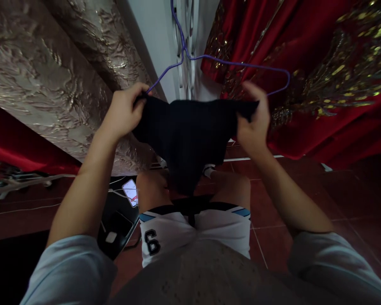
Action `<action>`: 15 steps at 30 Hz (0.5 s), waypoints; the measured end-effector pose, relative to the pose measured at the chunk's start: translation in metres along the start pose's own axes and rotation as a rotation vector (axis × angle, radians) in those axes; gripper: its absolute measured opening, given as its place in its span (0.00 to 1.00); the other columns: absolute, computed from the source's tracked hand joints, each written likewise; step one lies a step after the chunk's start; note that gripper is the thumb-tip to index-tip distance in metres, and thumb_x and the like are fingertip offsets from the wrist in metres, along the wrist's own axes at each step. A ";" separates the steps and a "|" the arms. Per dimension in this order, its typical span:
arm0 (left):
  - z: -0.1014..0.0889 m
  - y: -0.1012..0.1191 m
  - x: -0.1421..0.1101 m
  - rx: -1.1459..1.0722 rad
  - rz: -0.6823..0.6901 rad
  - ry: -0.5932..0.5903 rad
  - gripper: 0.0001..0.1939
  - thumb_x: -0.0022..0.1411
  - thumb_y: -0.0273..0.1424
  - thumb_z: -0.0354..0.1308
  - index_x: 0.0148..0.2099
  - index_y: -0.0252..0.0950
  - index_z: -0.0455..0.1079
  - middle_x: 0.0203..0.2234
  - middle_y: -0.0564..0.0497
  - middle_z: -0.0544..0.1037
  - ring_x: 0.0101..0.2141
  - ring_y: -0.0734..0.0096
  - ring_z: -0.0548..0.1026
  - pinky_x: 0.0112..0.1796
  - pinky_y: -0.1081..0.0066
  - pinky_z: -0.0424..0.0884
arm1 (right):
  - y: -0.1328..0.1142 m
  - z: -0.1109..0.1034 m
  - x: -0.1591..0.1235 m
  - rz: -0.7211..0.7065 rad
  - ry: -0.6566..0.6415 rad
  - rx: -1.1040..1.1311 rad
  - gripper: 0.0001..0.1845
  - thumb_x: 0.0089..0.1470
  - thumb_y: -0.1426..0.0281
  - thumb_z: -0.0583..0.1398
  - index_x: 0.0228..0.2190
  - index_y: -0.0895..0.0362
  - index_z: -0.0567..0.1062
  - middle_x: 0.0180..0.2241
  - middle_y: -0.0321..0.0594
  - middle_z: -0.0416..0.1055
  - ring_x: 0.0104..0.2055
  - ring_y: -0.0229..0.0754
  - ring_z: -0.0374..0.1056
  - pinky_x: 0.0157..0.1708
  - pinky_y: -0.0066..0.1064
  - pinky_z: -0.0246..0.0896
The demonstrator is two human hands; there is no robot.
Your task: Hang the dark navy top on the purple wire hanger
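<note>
Two hands (123, 110) (254, 123), dark garment (190, 131), "6" (152, 242)

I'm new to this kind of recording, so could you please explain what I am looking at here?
There is no machine: these are a person's bare hands, seen in one picture from a camera worn on the head, looking forward and down. The left hand and right hand hold a dark cloth between them. A purple hanger reaches the left hand. Lower left, a black surface bears a lit phone and a small white object.
</note>
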State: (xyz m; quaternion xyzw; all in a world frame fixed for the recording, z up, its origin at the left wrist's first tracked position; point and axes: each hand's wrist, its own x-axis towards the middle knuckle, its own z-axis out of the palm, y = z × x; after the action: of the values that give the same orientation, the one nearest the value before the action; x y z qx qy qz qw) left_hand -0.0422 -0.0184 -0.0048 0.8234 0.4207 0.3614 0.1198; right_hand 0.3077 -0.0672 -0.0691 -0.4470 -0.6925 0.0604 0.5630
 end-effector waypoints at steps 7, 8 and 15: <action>-0.009 -0.001 0.008 -0.116 -0.038 0.147 0.14 0.61 0.42 0.69 0.44 0.42 0.73 0.42 0.51 0.75 0.53 0.57 0.67 0.64 0.54 0.56 | 0.024 -0.044 0.042 0.174 -0.037 -0.068 0.18 0.58 0.78 0.58 0.49 0.65 0.78 0.46 0.51 0.78 0.44 0.42 0.73 0.48 0.36 0.68; -0.009 -0.004 0.008 -0.121 -0.005 0.194 0.15 0.61 0.44 0.69 0.45 0.43 0.73 0.43 0.51 0.74 0.55 0.57 0.65 0.64 0.54 0.55 | 0.021 -0.052 0.047 0.228 -0.144 -0.044 0.13 0.58 0.77 0.60 0.44 0.65 0.80 0.39 0.47 0.79 0.40 0.40 0.73 0.45 0.35 0.69; -0.006 -0.019 0.007 -0.288 0.038 0.225 0.21 0.60 0.52 0.65 0.48 0.45 0.72 0.38 0.56 0.79 0.57 0.60 0.65 0.60 0.59 0.60 | 0.006 -0.073 0.079 0.496 -0.314 0.290 0.12 0.64 0.69 0.61 0.30 0.63 0.78 0.28 0.33 0.76 0.26 0.29 0.69 0.31 0.29 0.66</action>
State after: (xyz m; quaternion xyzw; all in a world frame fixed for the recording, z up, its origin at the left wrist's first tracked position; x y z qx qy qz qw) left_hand -0.0546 -0.0018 -0.0066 0.7600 0.3597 0.5099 0.1817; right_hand 0.3741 -0.0400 0.0109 -0.5023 -0.6251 0.3618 0.4753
